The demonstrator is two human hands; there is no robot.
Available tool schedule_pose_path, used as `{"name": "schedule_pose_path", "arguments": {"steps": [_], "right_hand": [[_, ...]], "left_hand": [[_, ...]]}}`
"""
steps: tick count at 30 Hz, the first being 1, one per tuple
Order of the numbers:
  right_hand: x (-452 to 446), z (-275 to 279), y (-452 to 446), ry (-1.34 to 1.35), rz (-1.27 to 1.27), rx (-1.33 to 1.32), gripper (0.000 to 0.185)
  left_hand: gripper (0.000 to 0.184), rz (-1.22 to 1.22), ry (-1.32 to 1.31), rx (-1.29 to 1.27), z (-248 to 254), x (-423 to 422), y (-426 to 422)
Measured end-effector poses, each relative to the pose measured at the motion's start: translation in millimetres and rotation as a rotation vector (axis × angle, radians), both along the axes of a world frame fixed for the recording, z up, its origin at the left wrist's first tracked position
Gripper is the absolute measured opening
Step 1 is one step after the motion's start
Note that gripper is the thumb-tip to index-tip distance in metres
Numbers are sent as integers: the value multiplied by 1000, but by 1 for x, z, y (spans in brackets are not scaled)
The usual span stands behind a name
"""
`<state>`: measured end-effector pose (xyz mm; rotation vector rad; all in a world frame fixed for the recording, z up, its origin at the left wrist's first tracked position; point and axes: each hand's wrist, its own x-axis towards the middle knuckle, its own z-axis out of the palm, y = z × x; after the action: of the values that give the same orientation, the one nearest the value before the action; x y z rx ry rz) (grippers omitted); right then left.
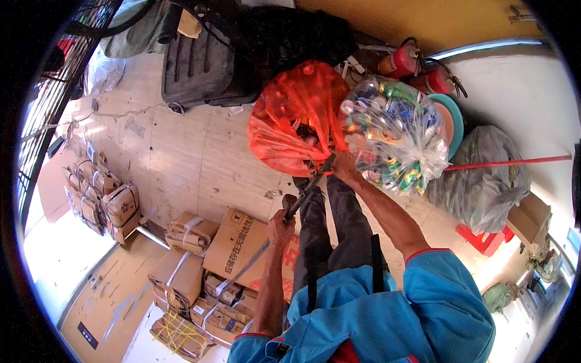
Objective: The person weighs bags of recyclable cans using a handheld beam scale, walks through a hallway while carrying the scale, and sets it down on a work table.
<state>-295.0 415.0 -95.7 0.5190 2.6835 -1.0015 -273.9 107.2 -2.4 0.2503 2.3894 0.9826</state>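
Note:
A red plastic bag [275,130] stands on the floor in front of my legs, with its contents only dimly visible through the film. My right hand [345,167] is closed at the bag's near edge, gripping the gathered red film. From there a dark, twisted strap [310,189] runs down to my left hand [280,228], which is closed around it. A greyish tail of strap trails below the left hand over the cardboard. Beside the red bag, to the right, is a clear plastic bag of drink cans [393,130].
Tied bundles of flattened cardboard [178,275] lie at lower left, with more bundles [121,209] farther left. A black plastic bin [200,66] is at the back. Fire extinguishers [399,62], a teal basin [455,130] and a grey bag [484,181] line the right side.

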Motion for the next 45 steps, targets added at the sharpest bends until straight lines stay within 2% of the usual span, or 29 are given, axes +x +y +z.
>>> {"name": "schedule_pose_path", "arguments": {"steps": [3,6,8,10,12,14,16,20,22,24,27,29,31,33,34,35,37,41,43,44,45], "right_hand": [[-7,8,2,-114,51,-18,11],[-9,5,13,-266,-86,-91,22],[3,1,22,-140,-150,-313,26],[9,-3,30,-135,-176,-337,32],[10,-10,37,-253,-158,-167,40],[38,-51,36,191,-165,-172,41],[44,-58,34,425,-264,-413,41],[32,-38,19,301,-710,-1213,25],[23,-20,18,245,-682,-1075,18],[25,-12,16,262,-373,-497,19],[24,-19,15,300,-398,-700,24],[34,-21,8,479,-449,-1036,28],[42,-28,8,475,-415,-1040,32],[43,-22,17,346,-306,-748,32],[41,-11,20,311,-254,-621,31],[28,40,24,329,-206,-530,29],[23,64,24,253,-206,-527,27],[23,34,33,-158,-302,-742,33],[21,48,39,-197,-334,-847,34],[12,84,38,-124,-361,-932,33],[11,88,32,-13,-442,-1039,30]], "left_hand": [[22,58,-171,-69,27,-11,17],[17,46,-36,3,22,-10,22],[17,18,-40,11,16,-10,23],[18,-7,-42,15,18,-12,28],[19,-24,-42,13,22,-13,33],[20,-42,-58,23,26,-14,38],[23,-58,-97,10,35,-18,46],[29,-71,-192,-42,43,-18,54],[29,-84,-189,-33,44,-21,58],[29,-116,-156,-8,47,-23,62],[30,-116,-121,11,44,-22,67],[30,-97,-155,18,43,-23,71],[30,-89,-157,40,43,-23,74],[30,-94,-122,77,41,-24,78],[30,-97,-110,75,41,-25,81],[29,-100,-99,72,43,-26,84],[29,-109,-96,65,42,-27,87],[29,-140,-115,41,44,-31,95],[29,-149,-116,34,46,-32,100],[29,-144,-113,33,46,-31,102],[29,-138,-114,30,47,-29,104]]}}
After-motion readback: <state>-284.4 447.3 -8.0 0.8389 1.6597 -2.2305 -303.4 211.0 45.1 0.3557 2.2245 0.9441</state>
